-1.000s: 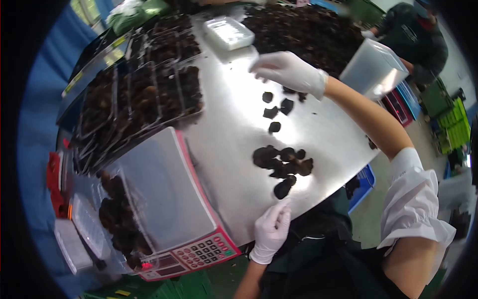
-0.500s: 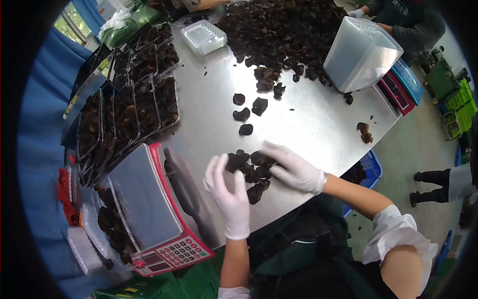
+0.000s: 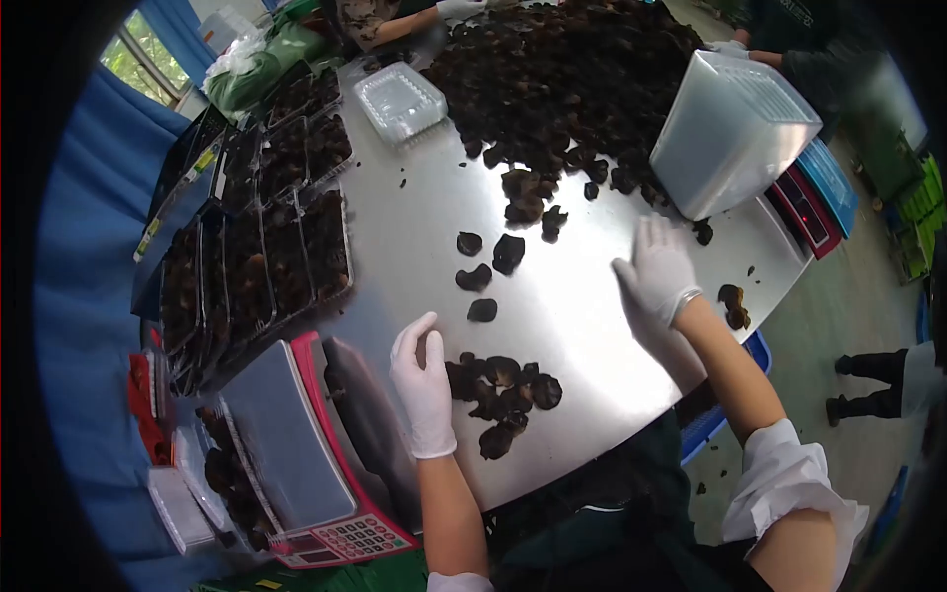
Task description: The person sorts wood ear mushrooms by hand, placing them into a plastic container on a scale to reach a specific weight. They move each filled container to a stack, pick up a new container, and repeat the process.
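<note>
My left hand (image 3: 422, 395), in a white glove, hovers at the left side of a small cluster of dark wood ear mushrooms (image 3: 505, 393). Its thumb and fingers are apart with nothing between them. Farther off to the right, my gloved right hand (image 3: 659, 268) is over bare metal, fingers stretched out and holding nothing. It is nearest to the stack of clear plastic trays (image 3: 725, 138). Several loose wood ear pieces (image 3: 474, 277) lie between the cluster and the big wood ear heap (image 3: 572, 89) at the back.
Left of my left hand is a red-rimmed scale (image 3: 286, 434). Filled mushroom trays (image 3: 261, 257) line the left edge of the metal table (image 3: 592, 345). A clear lidded box (image 3: 400, 104) sits at the back. Co-workers' gloved hands (image 3: 461, 10) reach in there. Another scale (image 3: 804, 212) stands right.
My right hand has left the mushroom cluster and swung forward and right toward the tray stack. My left hand has shifted slightly left. The view has moved a little.
</note>
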`<state>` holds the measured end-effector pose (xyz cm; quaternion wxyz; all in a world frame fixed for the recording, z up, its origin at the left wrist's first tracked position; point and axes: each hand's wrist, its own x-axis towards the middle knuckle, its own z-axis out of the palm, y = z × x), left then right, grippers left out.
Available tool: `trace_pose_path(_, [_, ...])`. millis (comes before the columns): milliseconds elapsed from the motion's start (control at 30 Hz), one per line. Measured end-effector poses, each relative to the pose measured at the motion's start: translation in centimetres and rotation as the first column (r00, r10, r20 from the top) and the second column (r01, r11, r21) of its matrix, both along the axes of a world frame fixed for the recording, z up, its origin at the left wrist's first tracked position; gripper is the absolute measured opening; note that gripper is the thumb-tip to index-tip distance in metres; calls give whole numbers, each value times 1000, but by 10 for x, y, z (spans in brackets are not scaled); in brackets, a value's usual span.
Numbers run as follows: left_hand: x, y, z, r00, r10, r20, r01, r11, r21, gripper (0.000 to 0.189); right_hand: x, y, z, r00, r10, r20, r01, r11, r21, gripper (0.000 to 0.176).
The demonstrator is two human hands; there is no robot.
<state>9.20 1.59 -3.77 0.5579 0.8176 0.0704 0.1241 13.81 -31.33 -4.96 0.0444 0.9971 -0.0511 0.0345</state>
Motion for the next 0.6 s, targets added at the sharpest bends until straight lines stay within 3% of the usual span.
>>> trace_pose_path(33, [0, -3, 0, 1000, 4, 14, -5, 998, 68, 23, 7, 7, 24, 1000, 3, 0, -3, 1000, 1, 67])
trace_pose_path(100, [2, -7, 2, 999, -15, 30, 9, 980, 201, 24, 23, 17, 71, 974, 72, -215, -63, 997, 47, 56])
trace_pose_path(133, [2, -10, 4, 1000, -16, 26, 11, 979, 203, 24, 37, 22, 61, 982, 178, -59, -167, 974, 152, 50])
trace_pose_path(200, [1, -14, 7, 1000, -20, -5, 20, 977, 210, 25, 66, 45, 45, 927, 301, 222, -361, 877, 317, 59])
trace_pose_path(233, [1, -13, 7, 999, -31, -18, 34, 974, 223, 26, 88, 54, 25, 906, 286, 311, -368, 897, 246, 64])
trace_pose_path(333, [2, -12, 8, 999, -25, -34, 30, 986, 163, 25, 103, 84, 5, 889, 296, 350, -400, 873, 277, 65])
trace_pose_path(400, [4, -9, 3, 999, -6, -32, 10, 991, 131, 26, 71, 96, 8, 862, 427, 274, -487, 544, 683, 63])
trace_pose_path(467, [3, -11, 2, 999, 22, -43, -18, 996, 91, 27, 17, 104, 29, 739, 617, 269, -655, 566, 501, 57])
trace_pose_path(567, [3, -15, 7, 999, 35, -32, -32, 995, 93, 33, 1, 92, 57, 683, 714, 156, -649, 495, 578, 59])
trace_pose_path(600, [4, -13, 5, 999, 27, -31, -23, 992, 122, 34, 23, 82, 39, 704, 676, 218, -543, 314, 779, 59])
